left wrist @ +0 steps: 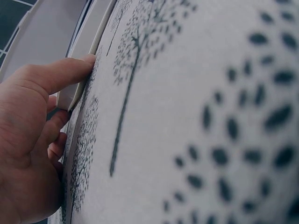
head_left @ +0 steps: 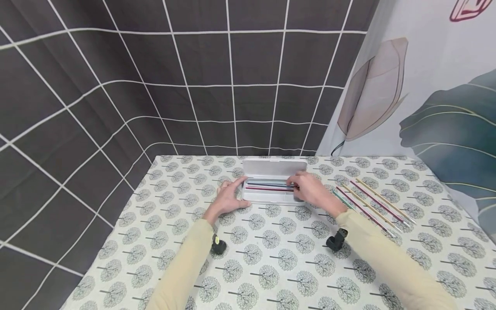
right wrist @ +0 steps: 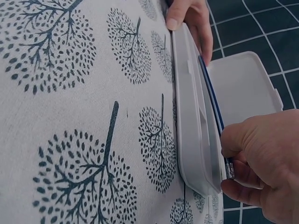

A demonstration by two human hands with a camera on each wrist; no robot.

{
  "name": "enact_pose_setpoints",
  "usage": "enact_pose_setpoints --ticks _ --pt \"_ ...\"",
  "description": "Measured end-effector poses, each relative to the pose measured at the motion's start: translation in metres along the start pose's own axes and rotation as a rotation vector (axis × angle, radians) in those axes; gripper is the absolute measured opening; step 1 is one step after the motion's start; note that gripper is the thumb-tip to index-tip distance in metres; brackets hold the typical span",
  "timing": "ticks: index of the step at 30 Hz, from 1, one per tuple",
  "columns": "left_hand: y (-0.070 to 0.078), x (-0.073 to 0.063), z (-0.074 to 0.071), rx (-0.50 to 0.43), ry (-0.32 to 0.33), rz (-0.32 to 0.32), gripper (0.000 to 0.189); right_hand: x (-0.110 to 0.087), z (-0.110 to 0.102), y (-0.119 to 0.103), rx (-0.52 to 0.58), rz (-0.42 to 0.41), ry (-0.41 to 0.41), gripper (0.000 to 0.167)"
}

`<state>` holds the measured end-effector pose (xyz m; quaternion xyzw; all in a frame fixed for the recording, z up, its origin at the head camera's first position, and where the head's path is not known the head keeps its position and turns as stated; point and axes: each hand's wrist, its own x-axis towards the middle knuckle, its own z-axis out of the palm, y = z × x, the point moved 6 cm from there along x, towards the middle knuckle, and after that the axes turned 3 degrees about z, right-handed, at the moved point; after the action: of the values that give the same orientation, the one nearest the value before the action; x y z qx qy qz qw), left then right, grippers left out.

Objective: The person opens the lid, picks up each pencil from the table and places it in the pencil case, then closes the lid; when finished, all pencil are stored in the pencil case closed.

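A white pencil case [head_left: 271, 202] lies on the table, its lid [head_left: 275, 167] raised at the back. Inside are several pencils, among them a red pencil [head_left: 267, 188]. My left hand [head_left: 228, 196] holds the case's left end, thumb [left wrist: 70, 72] at the front edge and fingers behind the corner, partly hidden. At the other end, my right hand [head_left: 310, 188] pinches a dark blue pencil [right wrist: 212, 95] near its metal-tipped end. The pencil lies lengthwise along the case, its far end toward my left hand.
Several loose pencils, including a gold pencil [head_left: 372, 206] and a green pencil [head_left: 342, 199], lie slanted to the right of my right hand. A tree-print cloth [head_left: 267, 254] covers the table. Behind it hangs a dark gridded curtain [head_left: 255, 103].
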<state>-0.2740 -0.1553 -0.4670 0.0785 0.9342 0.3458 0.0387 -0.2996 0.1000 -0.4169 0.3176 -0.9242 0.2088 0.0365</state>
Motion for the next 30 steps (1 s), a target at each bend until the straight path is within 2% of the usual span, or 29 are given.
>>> enact_pose_setpoints --ticks 30 --pt "0.0006 -0.0002 0.0003 0.0 -0.002 -0.001 0.097 0.0101 0.0093 -0.0015 -0.034 -0.013 -0.009 0.034"
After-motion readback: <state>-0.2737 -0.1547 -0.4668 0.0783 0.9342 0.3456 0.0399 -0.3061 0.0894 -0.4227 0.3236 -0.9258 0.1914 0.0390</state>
